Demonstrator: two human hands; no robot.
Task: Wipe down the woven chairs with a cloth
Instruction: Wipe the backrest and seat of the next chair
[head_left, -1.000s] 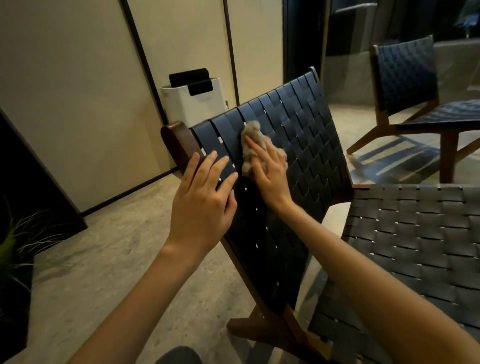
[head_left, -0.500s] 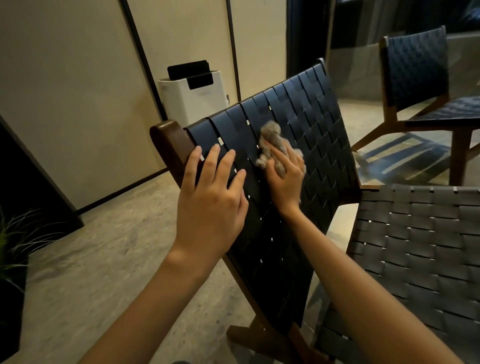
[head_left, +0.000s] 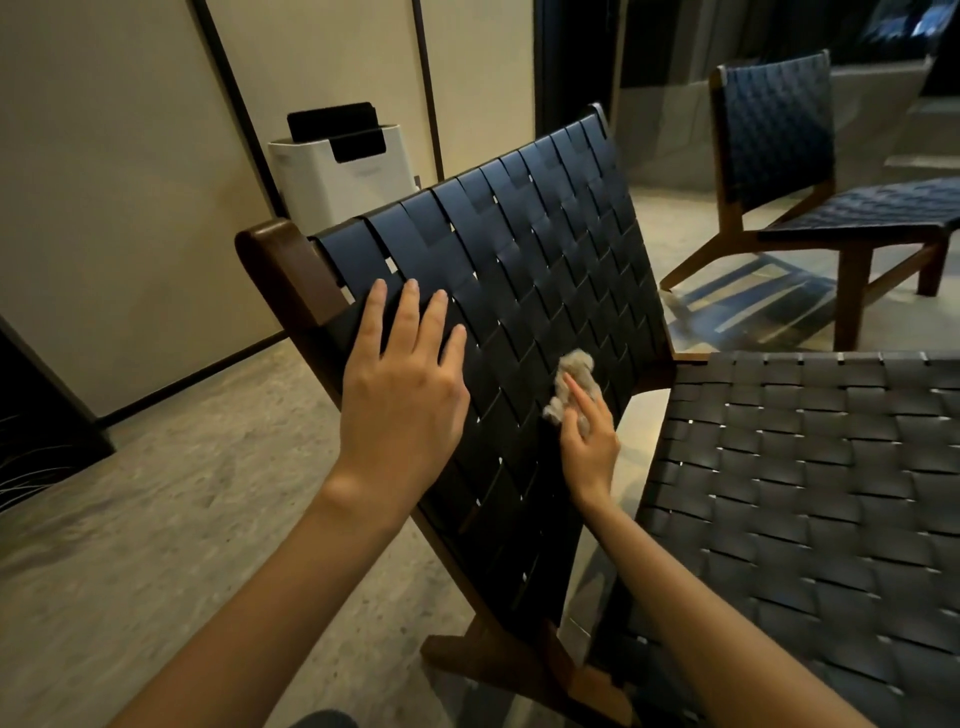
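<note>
**Editor:** Which step is showing?

**Operator:** I am watching the right hand (head_left: 589, 441) gripping the one bunched cloth (head_left: 571, 379) and pressing it low on the back of the near woven chair (head_left: 545, 249), mid-wipe. The left hand (head_left: 400, 395) is lying flat, fingers spread, bracing it.

**Editor:** And next?

**Operator:** I am judging the upper straps are needing passes. I am counting two chairs; the far chair (head_left: 779, 156) is waiting, right.

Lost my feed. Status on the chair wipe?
Left hand flat on chair back. Right hand holds cloth low on it. Seat close at right.
</note>
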